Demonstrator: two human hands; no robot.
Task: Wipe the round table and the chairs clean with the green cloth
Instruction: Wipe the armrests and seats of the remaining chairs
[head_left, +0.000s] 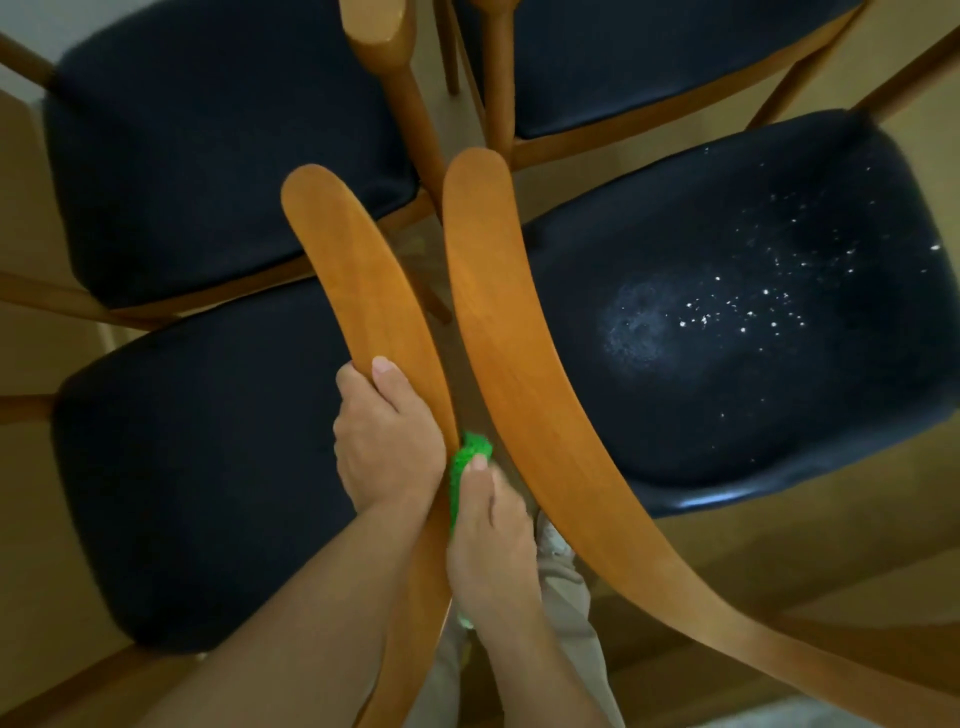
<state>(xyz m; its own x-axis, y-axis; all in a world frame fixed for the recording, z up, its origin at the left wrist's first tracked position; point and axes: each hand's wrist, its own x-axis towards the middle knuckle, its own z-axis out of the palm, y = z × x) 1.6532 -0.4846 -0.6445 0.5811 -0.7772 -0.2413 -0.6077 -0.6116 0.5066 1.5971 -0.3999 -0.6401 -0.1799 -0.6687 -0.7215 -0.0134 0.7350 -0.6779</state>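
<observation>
I look down on wooden chairs with dark padded seats. My left hand (387, 441) grips the curved backrest (358, 270) of the near left chair. My right hand (488, 540) presses the green cloth (465, 462) against the right side of that backrest, in the narrow gap next to the second chair's backrest (514, 364). Most of the cloth is hidden under my fingers. The right chair's seat (727, 322) carries white crumbs and a dusty smear. The left chair's seat (197, 467) looks plain dark. The round table is not in view.
Two more chairs stand beyond, one at the far left (208, 156) and one at the far right (649, 57). The four stand close together on a tan floor (779, 561). My trouser leg and shoe (556, 545) show between the two backrests.
</observation>
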